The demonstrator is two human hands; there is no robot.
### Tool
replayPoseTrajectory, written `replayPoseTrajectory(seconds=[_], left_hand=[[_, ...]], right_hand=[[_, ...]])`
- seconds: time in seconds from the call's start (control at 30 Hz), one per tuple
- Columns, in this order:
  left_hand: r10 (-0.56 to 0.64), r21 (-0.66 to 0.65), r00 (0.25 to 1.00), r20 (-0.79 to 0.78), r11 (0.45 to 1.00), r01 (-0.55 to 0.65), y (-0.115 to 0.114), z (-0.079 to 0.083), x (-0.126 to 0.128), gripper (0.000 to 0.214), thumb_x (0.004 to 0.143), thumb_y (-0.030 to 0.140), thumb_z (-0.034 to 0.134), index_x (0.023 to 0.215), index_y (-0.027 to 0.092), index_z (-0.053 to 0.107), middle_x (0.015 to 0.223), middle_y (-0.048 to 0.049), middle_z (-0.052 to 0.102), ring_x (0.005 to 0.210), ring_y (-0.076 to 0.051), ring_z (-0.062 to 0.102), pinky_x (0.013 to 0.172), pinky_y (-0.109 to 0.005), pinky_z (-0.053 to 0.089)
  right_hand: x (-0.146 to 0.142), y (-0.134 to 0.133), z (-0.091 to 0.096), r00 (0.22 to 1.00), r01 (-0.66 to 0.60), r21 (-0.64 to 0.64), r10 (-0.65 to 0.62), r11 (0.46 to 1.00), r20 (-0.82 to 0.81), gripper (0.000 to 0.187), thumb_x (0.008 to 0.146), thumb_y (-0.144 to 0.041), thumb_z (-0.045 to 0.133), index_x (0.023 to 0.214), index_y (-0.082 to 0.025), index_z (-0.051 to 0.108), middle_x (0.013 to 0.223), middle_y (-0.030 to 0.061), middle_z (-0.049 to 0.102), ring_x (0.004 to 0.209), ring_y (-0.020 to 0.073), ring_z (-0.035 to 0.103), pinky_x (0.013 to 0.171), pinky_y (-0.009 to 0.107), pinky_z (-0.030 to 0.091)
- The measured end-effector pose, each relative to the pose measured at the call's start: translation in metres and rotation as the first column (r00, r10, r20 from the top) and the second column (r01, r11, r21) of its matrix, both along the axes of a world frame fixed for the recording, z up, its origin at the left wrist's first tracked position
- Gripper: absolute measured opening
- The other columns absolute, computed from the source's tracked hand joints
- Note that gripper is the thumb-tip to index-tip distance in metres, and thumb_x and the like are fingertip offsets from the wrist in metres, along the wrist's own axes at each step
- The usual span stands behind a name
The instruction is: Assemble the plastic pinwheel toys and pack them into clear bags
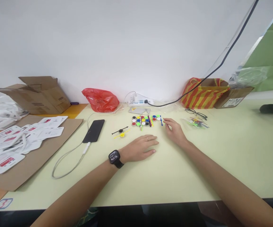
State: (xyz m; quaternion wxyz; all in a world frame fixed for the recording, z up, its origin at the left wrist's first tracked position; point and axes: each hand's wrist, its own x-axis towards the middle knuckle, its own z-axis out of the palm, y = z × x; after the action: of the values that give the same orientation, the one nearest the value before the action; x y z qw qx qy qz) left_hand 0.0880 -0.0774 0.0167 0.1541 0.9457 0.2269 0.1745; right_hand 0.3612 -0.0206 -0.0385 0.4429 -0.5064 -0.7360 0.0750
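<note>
My left hand [141, 148] lies palm down on the table with its fingers stretched out, holding nothing. To its left are a black arrow pointer [120, 130] and a yellow arrow pointer [122, 135], each with a round hub. Beyond both hands, small round discs [144, 120] in several colours sit in rows, with white, red and yellow pointers among them. At the right end of these rows is a blue arrow pointer [161, 121]. The fingers of my right hand [174, 131] are drawn together and their tips meet the blue arrow pointer's side.
A charging phone [93, 131] lies at left, near printed packets [27, 135] on cardboard. Behind stand an open carton [44, 97], a red plastic bag [100, 100], a power strip [139, 100] and a striped bag [202, 96]. Glasses [196, 113] and loose pointers [195, 123] lie at right.
</note>
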Motion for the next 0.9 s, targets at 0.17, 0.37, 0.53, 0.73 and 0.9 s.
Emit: replayPoseTrajectory(seconds=[0.17, 0.37, 0.53, 0.73, 0.9], left_hand=[[0.028, -0.084, 0.999, 0.027, 0.996, -0.025, 0.003, -0.006, 0.000, 0.044, 0.102, 0.043, 0.058, 0.143, 0.026, 0.061, 0.158, -0.0077, 0.053, 0.149, -0.025, 0.047, 0.127, -0.044, 0.037], [0.044, -0.101, 0.998, 0.035, 0.994, -0.040, 0.004, -0.007, 0.000, 0.045, 0.101, 0.045, 0.060, 0.143, 0.027, 0.061, 0.158, -0.0071, 0.053, 0.148, -0.026, 0.048, 0.126, -0.045, 0.039], [0.033, -0.078, 0.993, 0.117, 0.997, -0.024, 0.007, -0.011, 0.002, 0.035, 0.099, 0.037, 0.064, 0.131, 0.025, 0.067, 0.144, -0.0094, 0.065, 0.137, -0.027, 0.058, 0.118, -0.046, 0.046], [0.099, -0.092, 0.950, 0.297, 0.993, -0.075, 0.015, -0.016, 0.004, 0.023, 0.102, 0.015, 0.051, 0.109, 0.022, 0.072, 0.112, -0.0075, 0.073, 0.108, -0.021, 0.069, 0.098, -0.037, 0.055], [0.137, -0.147, 0.938, 0.319, 0.985, -0.094, 0.016, -0.015, 0.002, 0.013, 0.100, 0.018, 0.060, 0.105, 0.020, 0.071, 0.105, -0.0065, 0.072, 0.090, -0.016, 0.069, 0.083, -0.030, 0.055]], right_hand=[[-0.003, -0.001, -0.002, 0.999, -0.039, 0.017, 0.039, 0.999, 0.029, 0.035, 0.096, -0.022, 0.052, 0.120, -0.016, 0.077, 0.134, 0.0154, 0.069, 0.127, 0.0288, 0.065, 0.114, 0.046, 0.050], [-0.003, -0.003, 0.000, 0.998, -0.030, -0.009, 0.031, 1.000, 0.061, 0.032, 0.094, -0.019, 0.054, 0.116, -0.014, 0.077, 0.136, 0.0176, 0.068, 0.129, 0.0298, 0.064, 0.114, 0.046, 0.050], [-0.002, -0.005, 0.002, 0.991, -0.028, -0.045, 0.033, 0.999, 0.127, 0.037, 0.091, -0.011, 0.051, 0.117, -0.017, 0.076, 0.139, 0.0155, 0.067, 0.135, 0.0306, 0.060, 0.115, 0.048, 0.048], [-0.002, -0.007, 0.007, 0.991, -0.010, -0.039, 0.015, 0.999, 0.135, 0.037, 0.085, -0.004, 0.048, 0.102, -0.016, 0.078, 0.124, 0.0144, 0.074, 0.119, 0.0294, 0.070, 0.105, 0.043, 0.053], [-0.006, -0.015, 0.019, 1.000, -0.008, 0.004, 0.008, 1.000, 0.006, 0.028, 0.081, -0.006, 0.051, 0.077, -0.019, 0.075, 0.095, 0.0072, 0.079, 0.089, 0.0240, 0.075, 0.082, 0.035, 0.057]])
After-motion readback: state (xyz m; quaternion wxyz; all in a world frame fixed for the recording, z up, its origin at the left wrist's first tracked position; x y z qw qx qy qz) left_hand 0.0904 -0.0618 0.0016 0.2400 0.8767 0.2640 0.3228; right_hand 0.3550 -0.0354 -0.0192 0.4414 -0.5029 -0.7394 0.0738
